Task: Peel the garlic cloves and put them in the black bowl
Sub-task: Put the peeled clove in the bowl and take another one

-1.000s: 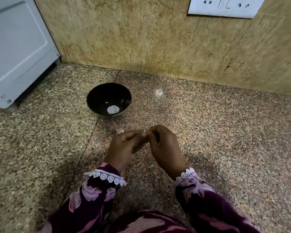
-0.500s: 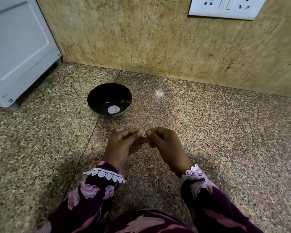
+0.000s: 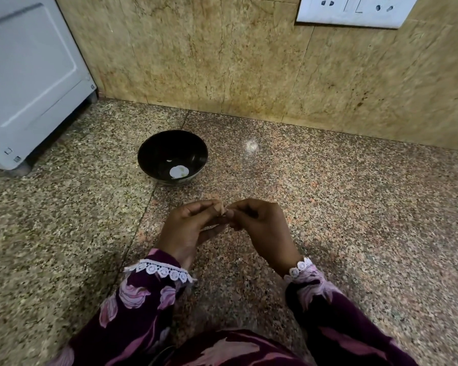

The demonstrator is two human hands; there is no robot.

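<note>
Where the two hands meet: fingertips of both press together over the granite floor [image 3: 354, 207], pinching one small pale thing between them.
Garlic clove [image 3: 219, 208]: a pinkish sliver showing at the fingertips, mostly hidden; whether its skin is on or off cannot be told.
Left hand [image 3: 188, 228]: thumb and forefinger pinch the clove from the left; the other fingers curl loosely beneath.
Right hand [image 3: 262, 228]: thumb and forefinger tips close on the clove from the right, the remaining fingers folded into the palm.
Sleeves: dark purple with pink flowers, each cuff edged in white lace [image 3: 159, 269].
Black bowl [image 3: 173, 157]: upright on the floor just beyond the hands, apart from them; a round pale spot sits at its bottom, and whether that is a clove or a glint cannot be told.
White appliance [image 3: 29, 75]: far left, against the wall.
Socket plate [image 3: 354, 10]: white, on the tan stone wall, upper right.
</note>
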